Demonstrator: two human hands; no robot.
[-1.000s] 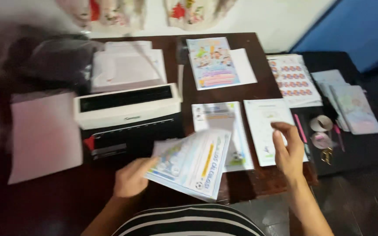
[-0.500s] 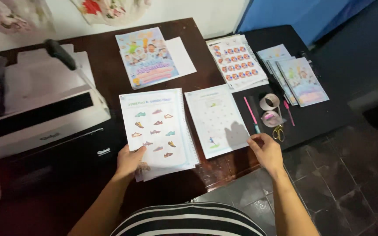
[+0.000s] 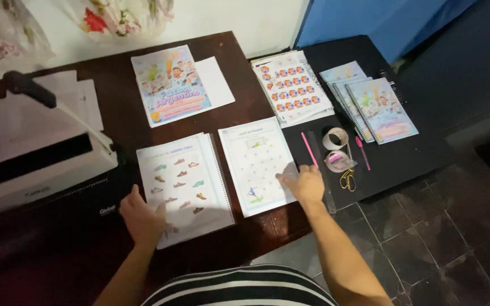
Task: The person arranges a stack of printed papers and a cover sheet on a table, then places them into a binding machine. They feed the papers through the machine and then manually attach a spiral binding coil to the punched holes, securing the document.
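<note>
Head view: a stack of punched sheets (image 3: 185, 184) printed with shoes lies near the bench's (image 3: 114, 85) front edge. The left hand (image 3: 142, 218) presses flat on its lower left corner, fingers apart. The right hand (image 3: 304, 184) rests open on the neighbouring worksheet (image 3: 254, 164). A binding machine (image 3: 41, 170) sits at the left edge.

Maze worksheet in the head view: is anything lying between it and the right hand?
Nothing visible does. The right hand already rests with its fingers on the lower right edge of the maze worksheet. The pink pen, tape roll and scissors lie off to the right on the black table, apart from the sheet.
</note>
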